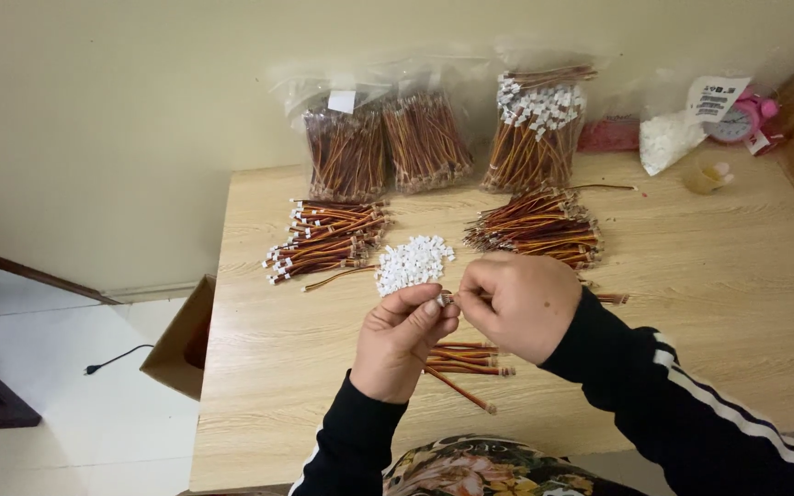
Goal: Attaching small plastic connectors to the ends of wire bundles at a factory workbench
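The left hand pinches a small white connector between thumb and forefinger, right at the gap where the two hands meet; the right hand is curled with its fingertips closed on what looks like a wire end pressed against that connector, though the fingers hide the wire itself; so both hands are grasping, neither is slack. The connector lies between the hands, just in front of the pile of white housings and touching both sets of fingertips; the line from one hand's grip to the other's runs roughly left to right, and the left hand carries the part while the right comes in from the side.

Taking that pile as the landmark: to its left lies a stack of wires already tipped with white plugs; to its right a bundle of bare-ended wires, red, yellow and brown; nearer the person, under the hands, a few loose wires with coppery tips; behind it, against the wall, three clear bags of more wires stand leaning.

The housings look like hard moulded plastic, tiny and blocky; the wires are thin, flexible and glossy; the table is pale wood-grain laminate, smooth and flat.
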